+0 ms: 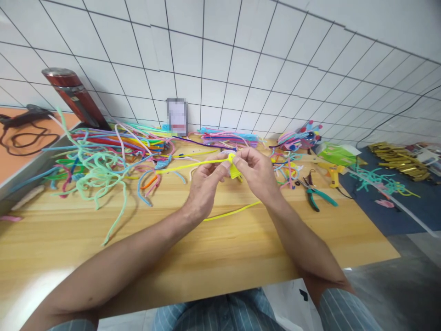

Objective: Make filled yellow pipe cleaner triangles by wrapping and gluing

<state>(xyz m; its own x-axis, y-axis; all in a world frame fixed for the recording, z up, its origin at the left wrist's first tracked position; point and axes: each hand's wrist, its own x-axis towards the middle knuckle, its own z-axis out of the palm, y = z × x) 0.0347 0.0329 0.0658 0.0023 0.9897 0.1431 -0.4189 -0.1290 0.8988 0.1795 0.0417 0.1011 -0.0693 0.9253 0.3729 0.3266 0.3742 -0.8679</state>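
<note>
Between my two hands, above the middle of the wooden table (220, 248), is a small bundle of yellow pipe cleaners (234, 171). My left hand (208, 184) is closed, its thumb and fingers pinching the bundle's left side. A long yellow strand (182, 165) runs out leftward from that grip. On the other side, my right hand (255, 172) is closed too, pinching the bundle with thumb and forefinger. Below my hands a loose yellow pipe cleaner (234, 214) lies on the table. Fingers hide part of the bundle's shape.
Mint-green pipe cleaners (98, 172) sprawl at left, near a dark red thermos (74, 96). A phone (178, 117) leans against the tiled wall. Teal-handled pliers (317, 195) and a yellow glue gun (333, 174) lie at right. Gold strips (399, 161) are farther right.
</note>
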